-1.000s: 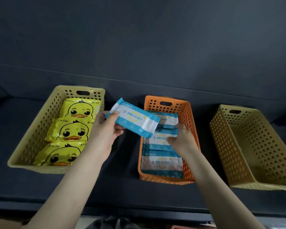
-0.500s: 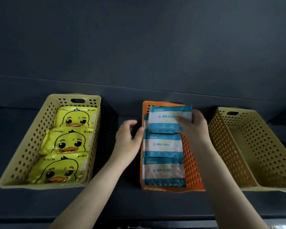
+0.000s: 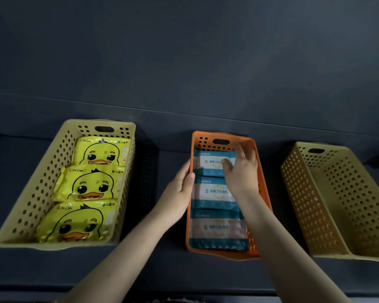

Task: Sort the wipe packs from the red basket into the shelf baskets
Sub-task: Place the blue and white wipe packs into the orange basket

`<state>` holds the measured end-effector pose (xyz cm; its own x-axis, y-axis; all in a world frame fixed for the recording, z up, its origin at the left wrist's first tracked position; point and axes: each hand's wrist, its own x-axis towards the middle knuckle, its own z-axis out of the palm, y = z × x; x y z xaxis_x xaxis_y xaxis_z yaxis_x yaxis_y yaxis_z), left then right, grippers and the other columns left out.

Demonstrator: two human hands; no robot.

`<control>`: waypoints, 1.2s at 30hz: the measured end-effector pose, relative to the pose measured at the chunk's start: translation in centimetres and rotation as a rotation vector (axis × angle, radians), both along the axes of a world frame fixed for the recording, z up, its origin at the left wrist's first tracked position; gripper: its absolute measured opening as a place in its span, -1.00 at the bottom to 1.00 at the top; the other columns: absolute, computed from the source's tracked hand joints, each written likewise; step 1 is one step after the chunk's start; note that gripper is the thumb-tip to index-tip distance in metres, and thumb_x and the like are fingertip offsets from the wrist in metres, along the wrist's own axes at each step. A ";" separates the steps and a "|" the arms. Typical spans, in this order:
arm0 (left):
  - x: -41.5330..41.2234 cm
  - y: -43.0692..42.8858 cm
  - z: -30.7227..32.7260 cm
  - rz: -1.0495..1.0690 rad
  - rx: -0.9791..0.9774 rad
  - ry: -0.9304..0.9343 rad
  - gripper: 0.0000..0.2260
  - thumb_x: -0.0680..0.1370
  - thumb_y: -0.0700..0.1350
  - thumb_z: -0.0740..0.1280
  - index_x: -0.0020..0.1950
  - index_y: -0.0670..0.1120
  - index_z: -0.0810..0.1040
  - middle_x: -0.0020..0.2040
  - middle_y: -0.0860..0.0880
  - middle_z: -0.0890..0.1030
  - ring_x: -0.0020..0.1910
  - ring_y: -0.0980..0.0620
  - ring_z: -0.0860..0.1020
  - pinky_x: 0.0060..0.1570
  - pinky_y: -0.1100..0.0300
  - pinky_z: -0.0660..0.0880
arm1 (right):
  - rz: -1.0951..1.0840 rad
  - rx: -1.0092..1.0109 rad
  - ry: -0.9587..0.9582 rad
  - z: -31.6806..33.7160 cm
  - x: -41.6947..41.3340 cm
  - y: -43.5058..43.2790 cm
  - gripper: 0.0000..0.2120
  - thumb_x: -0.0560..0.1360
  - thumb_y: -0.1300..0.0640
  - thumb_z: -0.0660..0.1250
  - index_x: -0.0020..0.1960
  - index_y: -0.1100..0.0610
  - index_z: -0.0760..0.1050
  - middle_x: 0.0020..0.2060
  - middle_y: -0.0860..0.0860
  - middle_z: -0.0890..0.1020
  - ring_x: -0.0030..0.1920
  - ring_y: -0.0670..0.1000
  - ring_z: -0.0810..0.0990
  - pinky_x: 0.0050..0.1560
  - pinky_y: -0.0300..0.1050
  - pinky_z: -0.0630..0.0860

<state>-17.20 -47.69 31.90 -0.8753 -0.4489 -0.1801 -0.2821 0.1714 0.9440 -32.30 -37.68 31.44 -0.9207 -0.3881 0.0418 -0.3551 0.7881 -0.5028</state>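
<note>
An orange basket (image 3: pixel 206 141) stands mid-shelf with three blue-and-white wipe packs lying in a row inside. My right hand (image 3: pixel 242 169) hovers over the far pack (image 3: pixel 207 164), fingers spread and loose, thumb touching the pack's top. My left hand (image 3: pixel 179 191) rests against the outside of the basket's left wall, fingers straight, thumb on the rim. The middle pack (image 3: pixel 212 191) and near pack (image 3: pixel 217 228) lie flat. The red basket is out of view.
A yellow basket (image 3: pixel 50 165) at the left holds three yellow duck wipe packs (image 3: pixel 96 184). At the right stands another yellow basket (image 3: pixel 341 193) with nothing visible inside. All sit on a dark shelf (image 3: pixel 162 270) against a dark back wall.
The blue-and-white pack passed from my left hand to my right and now lies at the far end of the orange basket. My left hand moved to the basket's left wall.
</note>
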 end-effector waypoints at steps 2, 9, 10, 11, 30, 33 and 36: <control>-0.1 -0.1 -0.3 -0.004 -0.008 0.001 -0.58 0.66 0.11 0.01 0.54 0.20 0.13 0.39 0.32 0.32 0.26 0.45 0.31 0.04 0.65 0.21 | 0.080 0.056 0.003 -0.5 0.6 -0.1 -0.52 0.64 0.01 0.15 0.52 0.06 0.21 0.54 0.09 0.13 0.54 0.12 0.07 0.50 0.06 0.15; -0.1 0.0 -0.1 -0.013 -0.030 -0.011 -0.56 0.66 0.13 -0.01 0.55 0.18 0.10 0.44 0.27 0.30 0.31 0.40 0.29 0.03 0.70 0.21 | 0.138 0.166 -0.090 -2.1 0.6 -0.6 -0.47 0.64 -0.06 0.09 0.57 0.01 0.07 0.57 0.01 0.05 0.57 0.07 -0.12 0.55 0.03 -0.16; -0.1 0.0 0.0 -0.015 -0.048 -0.016 -0.56 0.65 0.14 -0.01 0.55 0.19 0.10 0.45 0.26 0.29 0.33 0.36 0.29 0.05 0.67 0.20 | 0.134 0.160 -0.096 -1.9 0.4 -0.6 -0.47 0.64 -0.06 0.10 0.57 0.00 0.08 0.57 0.01 0.06 0.57 0.07 -0.13 0.55 0.04 -0.15; -0.1 0.0 0.2 -0.023 -0.070 -0.026 -0.55 0.65 0.14 -0.01 0.55 0.19 0.09 0.47 0.25 0.28 0.37 0.32 0.29 0.10 0.60 0.21 | 0.130 0.147 -0.106 -1.6 0.3 -0.5 -0.47 0.64 -0.05 0.12 0.56 0.01 0.10 0.57 0.01 0.08 0.57 0.08 -0.12 0.56 0.04 -0.14; 15.3 5.4 3.2 0.094 -0.444 0.156 -0.70 0.60 -0.12 0.27 0.32 0.05 0.47 0.20 0.18 0.53 0.15 0.29 0.50 0.09 0.52 0.38 | 0.197 -0.375 0.208 4.4 17.4 14.8 -0.69 0.55 0.16 0.32 0.29 0.11 0.53 0.12 -0.10 0.60 -0.02 -0.19 0.53 -0.03 -0.52 0.34; 21.2 7.4 -0.6 -0.007 -0.365 0.116 -0.74 0.59 -0.14 0.29 0.27 0.03 0.51 0.16 0.18 0.56 0.13 0.29 0.52 0.09 0.45 0.43 | 0.106 -0.362 0.143 1.0 24.0 18.4 -0.70 0.54 0.20 0.34 0.27 0.14 0.55 0.12 -0.09 0.61 0.08 -0.13 0.57 0.06 -0.43 0.38; 27.0 9.6 -5.5 -0.137 -0.308 0.005 -0.76 0.58 -0.16 0.31 0.23 0.03 0.52 0.12 0.22 0.57 0.09 0.30 0.54 0.09 0.37 0.47 | -0.022 -0.306 -0.003 -3.6 30.8 22.3 -0.73 0.53 0.17 0.35 0.23 0.11 0.57 -0.01 -0.08 0.66 -0.04 -0.05 0.65 -0.02 -0.26 0.50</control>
<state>9.82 -38.11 26.41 -0.9319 -0.3593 -0.0498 -0.2321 0.4851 0.8431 -1.45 -15.41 27.86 -0.9288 -0.3382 0.1512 -0.3382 0.6072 -0.7190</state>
